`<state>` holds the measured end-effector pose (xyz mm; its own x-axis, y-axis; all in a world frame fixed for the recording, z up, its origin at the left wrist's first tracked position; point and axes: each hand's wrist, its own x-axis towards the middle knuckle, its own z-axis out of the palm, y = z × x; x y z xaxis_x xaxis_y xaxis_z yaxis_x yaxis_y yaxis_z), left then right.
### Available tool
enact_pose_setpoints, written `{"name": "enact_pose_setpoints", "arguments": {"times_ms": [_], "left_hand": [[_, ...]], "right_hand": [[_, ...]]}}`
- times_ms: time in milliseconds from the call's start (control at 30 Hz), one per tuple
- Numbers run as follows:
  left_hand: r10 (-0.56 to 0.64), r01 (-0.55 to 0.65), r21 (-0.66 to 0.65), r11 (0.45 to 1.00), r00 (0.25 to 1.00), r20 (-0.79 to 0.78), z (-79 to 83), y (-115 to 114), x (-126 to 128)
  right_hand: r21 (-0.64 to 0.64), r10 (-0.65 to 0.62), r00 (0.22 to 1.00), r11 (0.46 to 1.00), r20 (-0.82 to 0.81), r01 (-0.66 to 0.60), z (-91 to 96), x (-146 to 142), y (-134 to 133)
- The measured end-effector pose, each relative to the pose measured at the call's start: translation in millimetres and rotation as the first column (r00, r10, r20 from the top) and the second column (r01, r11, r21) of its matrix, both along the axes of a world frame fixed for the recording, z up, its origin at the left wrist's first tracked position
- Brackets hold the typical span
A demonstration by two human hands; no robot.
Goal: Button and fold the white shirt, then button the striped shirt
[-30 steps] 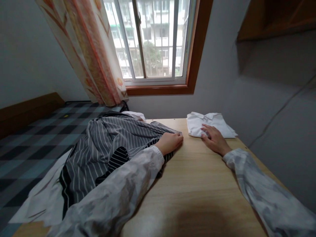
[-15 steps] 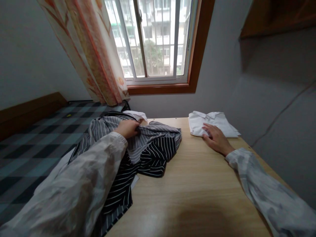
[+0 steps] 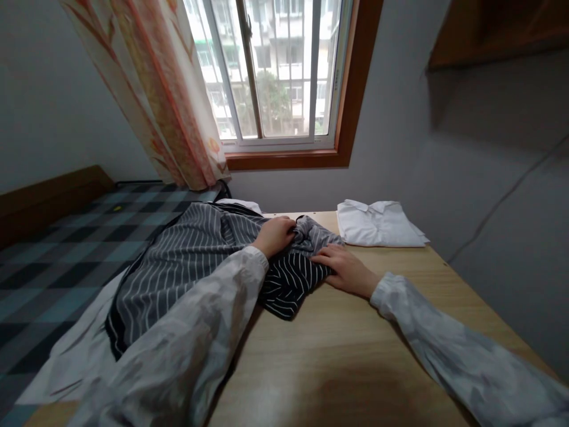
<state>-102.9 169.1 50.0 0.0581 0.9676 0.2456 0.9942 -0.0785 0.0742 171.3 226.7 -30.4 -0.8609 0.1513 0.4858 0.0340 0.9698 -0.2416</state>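
Centrally, we found the striped garment (image 3: 178, 255) spread over the left part of the wooden table (image 3: 355, 356), grey striped cloth making up most of it and a black section with white lines showing at its right. We noted the left hand (image 3: 274, 235) with its fingers curled down and closed on bunched cloth near the far edge. We recorded the right hand (image 3: 347, 270) at the garment's right end, its fingers laid on the fabric; whether they pinched it, we could not tell. We observed white cloth (image 3: 75, 362) emerging from under the garment at the lower left. A folded white garment (image 3: 377, 225) lay near the table's far right corner, apart from both hands. To the left we saw a checked bedspread (image 3: 80, 252); beyond the table, a window (image 3: 288, 71) with a floral curtain (image 3: 169, 101).
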Motion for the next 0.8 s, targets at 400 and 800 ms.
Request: {"name": "enact_pose_setpoints", "arguments": {"times_ms": [400,800], "left_hand": [[-0.197,0.207,-0.065,0.976,0.97,0.141,13.3,-20,-64],[0.121,-0.172,-0.143,0.975,0.944,-0.306,2.6,-52,-102]], "right_hand": [[-0.084,-0.495,0.817,0.865,-0.295,0.494,41.3,95,152],[-0.514,-0.477,0.875,0.773,-0.085,0.371,3.8,128,194]]}}
